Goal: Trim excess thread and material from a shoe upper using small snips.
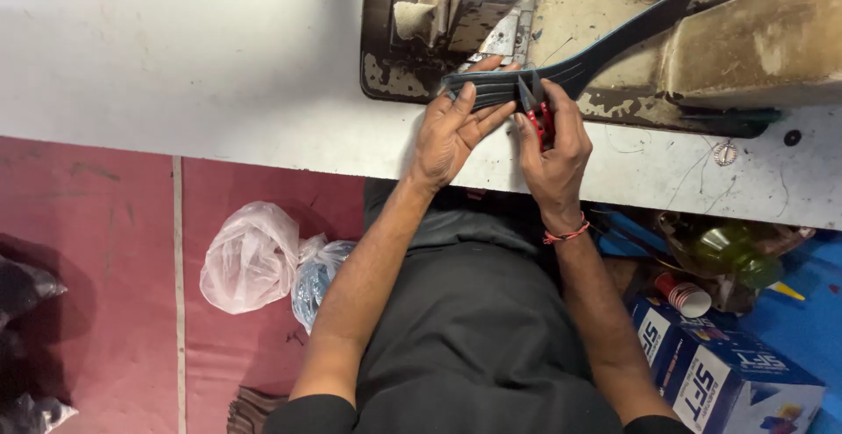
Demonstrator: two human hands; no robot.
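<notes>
The far tip of the dark strip is running up toward the top edge, and the sewing machine above it is getting cut off there, so only its worn, paint-chipped bed is showing. The blades of the small red-handled snips are hard to make out against the dark material. The person's face is staying out of view; only forearms and a dark shirt are showing below.

The left hand is lying flat, fingers spread, pressing the ribbed near end of the strip onto the machine bed at the edge of the white desk. The right hand is curling closed around the snips, whose points are touching the strip just beside the left fingertips. A red thread band is circling the right wrist.

Beneath the desk, crumpled plastic bags are sitting on the red floor, and a blue and white carton is resting by a paper cup.
</notes>
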